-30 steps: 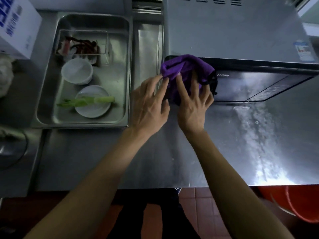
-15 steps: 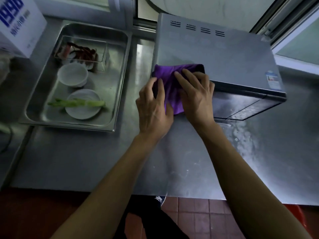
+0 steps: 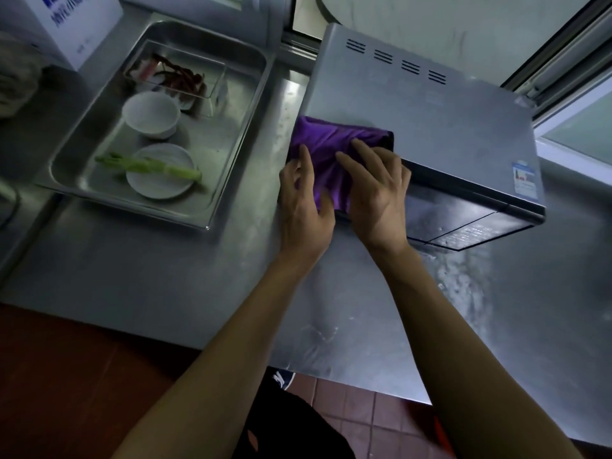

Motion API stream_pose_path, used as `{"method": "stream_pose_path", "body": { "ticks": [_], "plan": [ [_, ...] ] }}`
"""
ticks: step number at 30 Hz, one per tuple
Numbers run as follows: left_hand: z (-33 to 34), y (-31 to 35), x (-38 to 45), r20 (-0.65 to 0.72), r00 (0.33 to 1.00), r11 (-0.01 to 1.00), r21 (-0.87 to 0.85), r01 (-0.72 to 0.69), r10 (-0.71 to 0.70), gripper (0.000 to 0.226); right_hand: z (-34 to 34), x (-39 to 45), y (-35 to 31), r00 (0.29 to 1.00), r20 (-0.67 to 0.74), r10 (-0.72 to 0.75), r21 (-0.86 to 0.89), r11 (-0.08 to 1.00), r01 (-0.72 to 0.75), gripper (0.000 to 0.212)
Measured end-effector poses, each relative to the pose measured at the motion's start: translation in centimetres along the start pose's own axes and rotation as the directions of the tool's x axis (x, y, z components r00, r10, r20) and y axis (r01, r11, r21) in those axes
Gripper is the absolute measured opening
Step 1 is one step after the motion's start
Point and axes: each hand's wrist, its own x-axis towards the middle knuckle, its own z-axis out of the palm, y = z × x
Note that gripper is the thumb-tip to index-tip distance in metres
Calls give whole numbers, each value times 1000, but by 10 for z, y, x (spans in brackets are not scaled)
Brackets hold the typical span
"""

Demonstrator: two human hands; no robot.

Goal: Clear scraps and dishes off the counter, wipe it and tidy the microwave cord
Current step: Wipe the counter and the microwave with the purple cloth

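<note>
At the far left stands a white box (image 3: 79, 24) with blue print, and beside it a steel tray (image 3: 231, 134) sits on the worktop (image 3: 139, 276), its long axis running away from the viewer. In the tray, from back to front, are a clear container (image 3: 212, 84) of red scraps (image 3: 180, 76), a white bowl (image 3: 151, 114) and a white plate (image 3: 162, 180), with a green stalk (image 3: 145, 165) lying crosswise over the plate, its long axis left to right. A bare strip of worktop separates the tray from the microwave (image 3: 440, 120), which stands to the right with its front slanting toward the lower right. A purple cloth (image 3: 326, 140) is draped over the microwave's front left corner, part on the top and part hanging down the door. The left hand (image 3: 303, 210) rests on the cloth's left edge, fingers pointing away and slightly bent, thumb against the fabric; whether it grips or only presses cannot be told. The right hand (image 3: 377, 193) lies flat on the cloth with fingers spread and straight, pressing it onto the corner. Both forearms reach in from below. Under the worktop's near edge are a shoe (image 3: 283, 379) and red floor tiles (image 3: 364, 412).
</note>
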Motion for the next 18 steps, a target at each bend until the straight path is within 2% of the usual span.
{"method": "stream_pose_path", "body": {
  "ticks": [5, 8, 13, 18],
  "plan": [
    [15, 2, -9, -24, 1000, 998, -66, 5, -7, 69, -10, 6, 9, 1000, 16, -17, -58, 998, 18, 35],
    [24, 7, -9, -73, 995, 997, -60, 58, -62, 69, -14, 11, 19, 996, 39, -76, -63, 995, 78, 34],
    [44, 16, -7, -159, 980, 993, -14, 118, -119, 68, -19, 20, 45, 981, 98, -167, 13, 986, 167, 36],
    [68, 31, -3, -278, 943, 980, 28, 197, -182, 64, -27, 28, 65, 935, 215, -282, 106, 958, 265, 41]
  ]
}}
